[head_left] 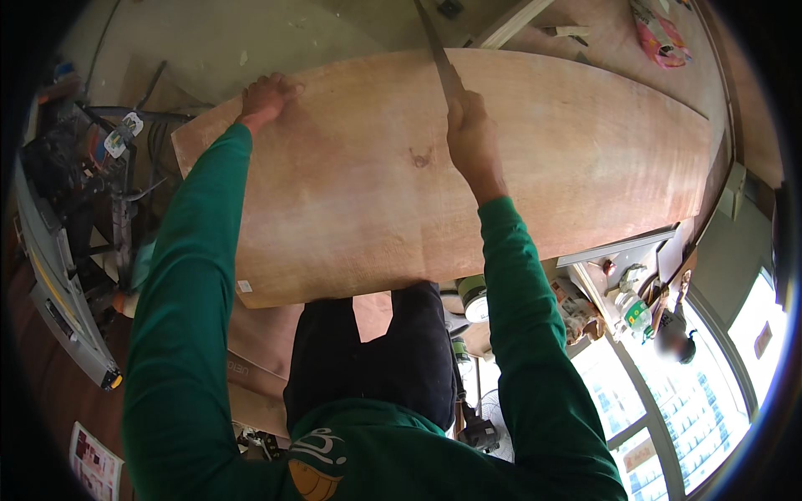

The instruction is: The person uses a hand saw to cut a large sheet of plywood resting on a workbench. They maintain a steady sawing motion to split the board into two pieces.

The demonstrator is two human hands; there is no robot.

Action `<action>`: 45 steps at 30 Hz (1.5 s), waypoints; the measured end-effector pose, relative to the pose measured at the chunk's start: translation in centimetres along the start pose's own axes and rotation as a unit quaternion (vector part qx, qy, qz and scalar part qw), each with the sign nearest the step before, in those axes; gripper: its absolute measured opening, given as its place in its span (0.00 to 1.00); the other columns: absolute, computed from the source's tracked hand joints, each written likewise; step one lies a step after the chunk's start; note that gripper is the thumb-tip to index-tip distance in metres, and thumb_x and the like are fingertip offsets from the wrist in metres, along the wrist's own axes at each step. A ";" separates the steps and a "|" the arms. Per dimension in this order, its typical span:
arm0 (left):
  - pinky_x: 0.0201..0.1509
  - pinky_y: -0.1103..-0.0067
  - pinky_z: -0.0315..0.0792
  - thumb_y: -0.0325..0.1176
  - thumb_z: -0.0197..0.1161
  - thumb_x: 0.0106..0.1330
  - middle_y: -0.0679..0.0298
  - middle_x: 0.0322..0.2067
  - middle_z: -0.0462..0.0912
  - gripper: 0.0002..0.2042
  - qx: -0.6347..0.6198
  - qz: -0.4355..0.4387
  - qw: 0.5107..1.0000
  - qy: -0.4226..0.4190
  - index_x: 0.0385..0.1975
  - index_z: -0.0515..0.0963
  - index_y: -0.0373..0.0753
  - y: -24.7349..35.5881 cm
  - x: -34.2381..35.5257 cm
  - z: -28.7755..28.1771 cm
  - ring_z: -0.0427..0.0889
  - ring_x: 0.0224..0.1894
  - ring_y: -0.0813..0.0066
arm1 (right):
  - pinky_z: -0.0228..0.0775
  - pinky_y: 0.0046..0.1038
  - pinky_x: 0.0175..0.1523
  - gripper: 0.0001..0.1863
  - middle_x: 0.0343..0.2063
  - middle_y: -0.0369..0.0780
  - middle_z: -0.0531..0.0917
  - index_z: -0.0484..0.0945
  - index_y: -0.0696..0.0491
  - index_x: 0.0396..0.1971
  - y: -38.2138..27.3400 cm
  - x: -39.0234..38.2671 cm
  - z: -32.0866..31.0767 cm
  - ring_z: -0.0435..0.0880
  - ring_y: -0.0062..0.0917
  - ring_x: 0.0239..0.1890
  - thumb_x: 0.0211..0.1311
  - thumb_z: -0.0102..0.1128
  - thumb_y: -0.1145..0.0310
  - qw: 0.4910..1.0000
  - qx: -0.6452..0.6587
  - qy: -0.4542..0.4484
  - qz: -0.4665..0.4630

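Observation:
My left hand (269, 98) grips the far left edge of a large pale plywood board (576, 159) with bent fingers. Further right, my right hand (472, 134) is closed around the handle of a long, tapered saw (436, 46), whose blade points away from me over the board's far edge. The board lies across my view above my dark-trousered legs, with a dark knot near its middle and a small white sticker at its near left corner. Whether the saw's teeth touch the wood, I cannot tell.
Metal tool frames and cables (117, 209) crowd the left. Timber strips (510, 25) and a pink bag (660, 37) lie beyond the board. At right are a green-labelled plastic bottle (637, 317), cans (472, 296), clutter and bright windows (668, 409). Another brown sheet (259, 342) sits underneath.

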State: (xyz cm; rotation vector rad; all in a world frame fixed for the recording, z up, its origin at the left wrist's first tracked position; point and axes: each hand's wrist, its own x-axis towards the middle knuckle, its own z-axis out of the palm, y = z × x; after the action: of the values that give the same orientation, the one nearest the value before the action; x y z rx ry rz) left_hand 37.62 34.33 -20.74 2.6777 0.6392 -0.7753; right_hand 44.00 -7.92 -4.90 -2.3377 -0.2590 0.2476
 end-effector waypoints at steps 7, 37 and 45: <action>0.78 0.46 0.55 0.73 0.56 0.68 0.45 0.71 0.70 0.44 0.013 -0.032 0.999 -0.005 0.75 0.68 0.45 -1.2 -1.6 -0.2 0.68 0.75 0.43 | 0.77 0.53 0.36 0.14 0.39 0.60 0.85 0.73 0.54 0.60 -9.3 -16.6 -13.5 0.85 0.63 0.38 0.82 0.54 0.65 0.982 -0.004 -0.083 0.168; 0.78 0.47 0.55 0.73 0.54 0.70 0.47 0.69 0.72 0.44 0.026 -0.008 1.000 0.012 0.75 0.68 0.44 -0.9 -0.1 0.6 0.69 0.73 0.42 | 0.74 0.60 0.38 0.16 0.33 0.64 0.84 0.74 0.56 0.53 -0.2 -1.0 -0.4 0.82 0.67 0.39 0.81 0.54 0.59 1.000 0.004 -0.011 0.016; 0.78 0.48 0.55 0.73 0.55 0.69 0.46 0.70 0.72 0.44 0.011 -0.022 1.000 -0.005 0.74 0.68 0.44 -1.3 -1.4 0.0 0.69 0.73 0.41 | 0.80 0.51 0.41 0.16 0.42 0.60 0.86 0.73 0.56 0.60 -10.3 -16.6 -14.7 0.87 0.61 0.43 0.81 0.55 0.66 0.976 -0.012 -0.093 0.195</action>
State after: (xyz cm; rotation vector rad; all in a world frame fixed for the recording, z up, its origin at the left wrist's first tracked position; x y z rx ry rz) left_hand 35.95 34.96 -20.08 2.6855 0.6934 -0.8119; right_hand 30.64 -14.98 14.30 -2.3762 0.1122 0.6596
